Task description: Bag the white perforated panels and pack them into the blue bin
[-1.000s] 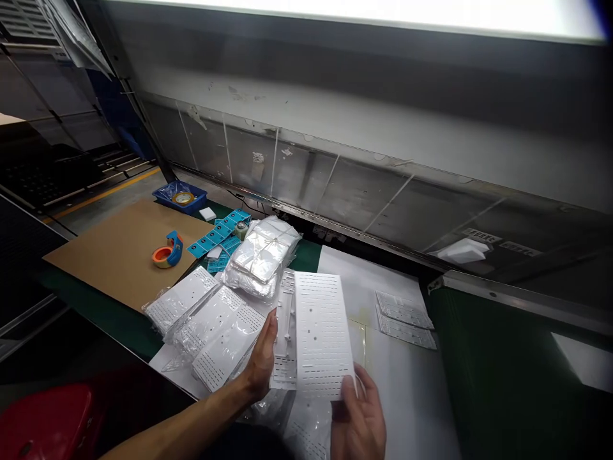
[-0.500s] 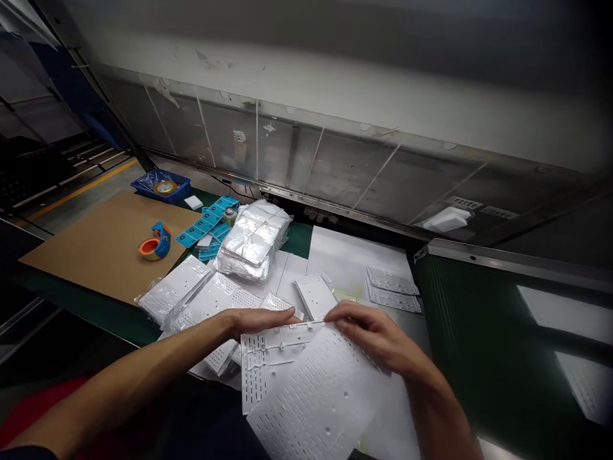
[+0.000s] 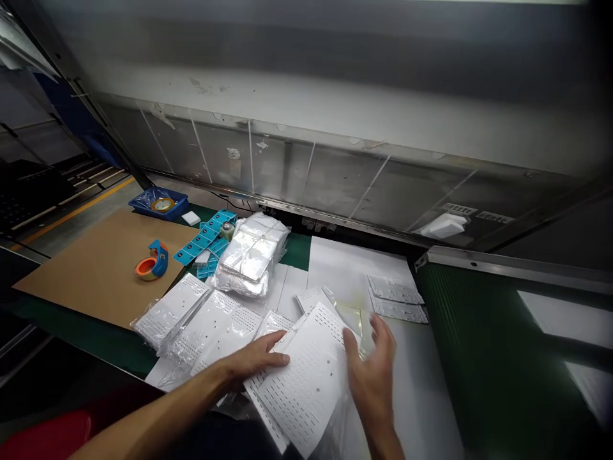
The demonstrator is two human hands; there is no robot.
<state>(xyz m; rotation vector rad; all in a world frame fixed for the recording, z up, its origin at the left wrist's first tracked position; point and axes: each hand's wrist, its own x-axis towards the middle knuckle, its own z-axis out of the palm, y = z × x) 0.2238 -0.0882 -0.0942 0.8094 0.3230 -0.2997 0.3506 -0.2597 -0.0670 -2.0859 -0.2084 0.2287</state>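
My left hand grips the left edge of white slotted plastic panels, thumb on top and fingers underneath. At least two panels lie one over the other, slightly out of line, tilted over the table's front edge. Clear plastic film shows below them. My right hand is at their right side, fingers apart and a little blurred, thumb close to the top panel's edge. Whether the thumb touches it I cannot tell. Just behind lies another slotted panel, partly covered by the held ones.
Bagged white panels lie left of my hands, behind them a tied stack of clear bags. Further left are teal label strips, a tape dispenser on cardboard and a blue tray. A green conveyor belt runs at right.
The panels have been turned more upright and lined up closer together. My right hand has come off their top edge and opened at the right side; my left hand has shifted down the left edge.
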